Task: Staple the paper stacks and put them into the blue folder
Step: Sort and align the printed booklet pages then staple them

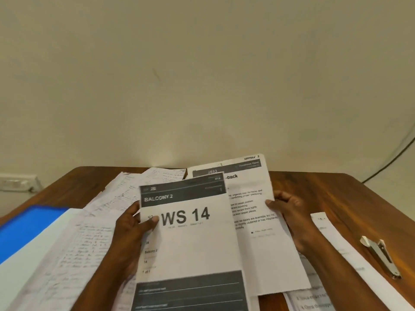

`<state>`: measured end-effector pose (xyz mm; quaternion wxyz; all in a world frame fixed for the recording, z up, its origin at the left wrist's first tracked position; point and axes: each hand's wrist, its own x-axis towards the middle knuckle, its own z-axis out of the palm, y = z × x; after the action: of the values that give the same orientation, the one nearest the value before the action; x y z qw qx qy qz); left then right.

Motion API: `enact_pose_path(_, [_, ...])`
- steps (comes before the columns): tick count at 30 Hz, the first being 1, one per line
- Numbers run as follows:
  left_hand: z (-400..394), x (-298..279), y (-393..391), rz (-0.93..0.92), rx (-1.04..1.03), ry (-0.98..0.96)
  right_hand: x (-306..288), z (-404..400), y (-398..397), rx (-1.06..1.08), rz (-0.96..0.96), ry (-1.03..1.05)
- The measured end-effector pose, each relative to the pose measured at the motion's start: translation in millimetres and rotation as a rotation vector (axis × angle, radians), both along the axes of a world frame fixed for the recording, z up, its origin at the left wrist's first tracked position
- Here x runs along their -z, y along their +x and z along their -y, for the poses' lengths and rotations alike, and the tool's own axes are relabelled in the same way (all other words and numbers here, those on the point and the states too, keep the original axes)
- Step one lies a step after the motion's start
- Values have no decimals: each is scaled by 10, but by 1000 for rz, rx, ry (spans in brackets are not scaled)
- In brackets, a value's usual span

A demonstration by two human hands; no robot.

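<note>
So right now both hands are up holding printed pages over the desk (336, 198). The left hand (132, 230) has its thumb pinched down on the front sheet (190, 243), the one with the big "WS 14" on it, gripping its left edge. The right hand (289, 212) has its fingers (272, 202) curled around the right edge of the sheet behind (253, 212), which sticks out up and to the right. The two pages are fanned apart, not squared up yet.

The thing that matters for the next bit: the stapler (381, 257) is lying on the desk off to the right, well clear of the pages, long axis running diagonally from upper left to lower right. It's way nearer the right hand, so I'd guess that hand goes for it once the sheets are lined up, with the left keeping the stack.

The blue folder (29, 227) is on the opposite side, far left, lying open with a heap of handwritten papers (89, 232) beside it. More loose sheets sit under the right wrist. Nothing looks stapled yet from what I can see.
</note>
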<state>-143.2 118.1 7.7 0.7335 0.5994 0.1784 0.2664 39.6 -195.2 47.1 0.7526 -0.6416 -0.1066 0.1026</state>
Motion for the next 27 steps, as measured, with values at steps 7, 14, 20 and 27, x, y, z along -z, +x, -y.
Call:
enact_pose_path(7, [88,35,24,-27,-62,39,141,-227,-174,-159,-72,-20])
enact_pose_path(14, [104,85,88,-96,-133,31,243,-411,-348,-212,-77,-60])
enact_pose_path(20, [91,139,125,-86,-187,44,288,-519,-513,-261,-57,-91])
enact_pose_path(27, [8,177,125,-44,-207,63,323,-524,-547,-370,-72,-166])
